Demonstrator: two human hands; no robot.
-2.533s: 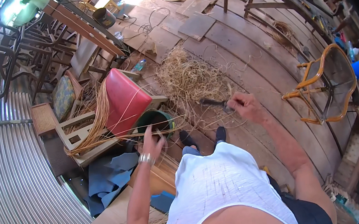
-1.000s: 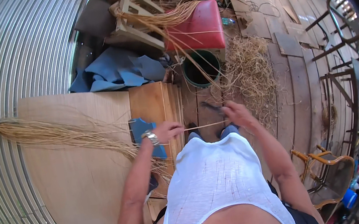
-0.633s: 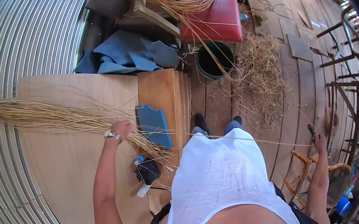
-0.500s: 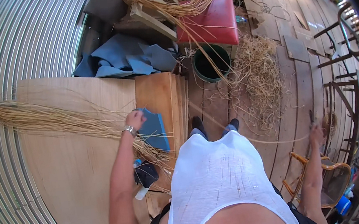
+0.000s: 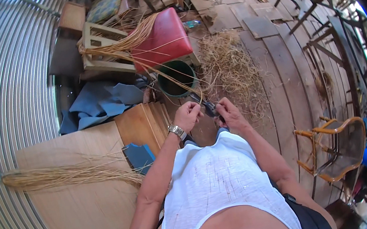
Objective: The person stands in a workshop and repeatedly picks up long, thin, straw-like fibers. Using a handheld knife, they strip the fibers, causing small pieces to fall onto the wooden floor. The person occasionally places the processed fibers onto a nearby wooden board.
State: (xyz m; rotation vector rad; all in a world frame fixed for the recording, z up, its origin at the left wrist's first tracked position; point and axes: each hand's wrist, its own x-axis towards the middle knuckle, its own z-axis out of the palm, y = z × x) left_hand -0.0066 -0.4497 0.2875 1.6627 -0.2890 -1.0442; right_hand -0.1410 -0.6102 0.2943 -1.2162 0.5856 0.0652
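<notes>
My right hand (image 5: pixel 231 115) is closed around a dark hand tool (image 5: pixel 209 108), possibly pruning shears, in front of my body. Close beside its left, my left hand (image 5: pixel 187 116) is pinched; a thin rattan strand (image 5: pixel 202 94) runs down to the fingers and the tool's tip, though the exact grip is hard to make out. More rattan strands (image 5: pixel 142 31) drape over a red-cushioned chair (image 5: pixel 169 42). Beneath them stands a dark green bucket (image 5: pixel 177 79). A silver watch is on my left wrist.
A long rattan bundle (image 5: pixel 61 174) lies across a plywood board (image 5: pixel 84 206) at left, by a blue sheet piece (image 5: pixel 139 158). Loose rattan scraps (image 5: pixel 230 64) cover the plank floor ahead. A rattan-framed chair (image 5: pixel 336 150) stands at right, with metal frames (image 5: pixel 317 4) beyond.
My left hand has left the bundle on the board and moved right. My right hand has come in from the far right with the tool. Both now meet before me, and the view has shifted.
</notes>
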